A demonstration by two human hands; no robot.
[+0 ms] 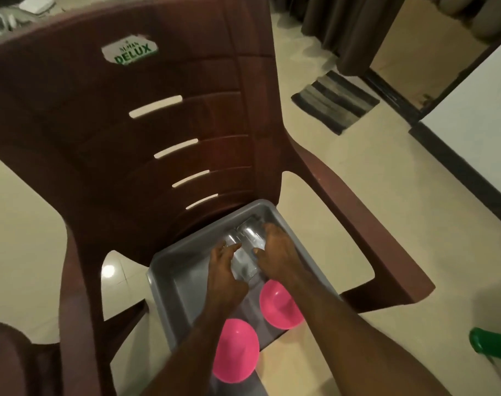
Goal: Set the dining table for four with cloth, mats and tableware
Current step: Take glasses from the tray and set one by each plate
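Head view, only one: both hands are down in a grey tub sitting on the seat of a brown plastic chair. The left hand curls round the near end of a clear glass lying on its side; the right hand is cupped over a second glass just beyond, fingers bent onto it, so both are grasping glassware rather than loose. The glasses touch or nearly touch; the exact count is hard to tell, clear on grey. Two pink bowls sit in the near end of the tub, one by each forearm, not held. No dining table, cloth or mats in frame. Step in hand looks like fetching tumblers from the supply tub, so tableware stage, with the bowls yet to be taken out. Next move likely calls for lifting both glasses clear of the tub wall without knocking them together, then carrying them to the table. Striped floor mat by the doorway, green object at the right edge.
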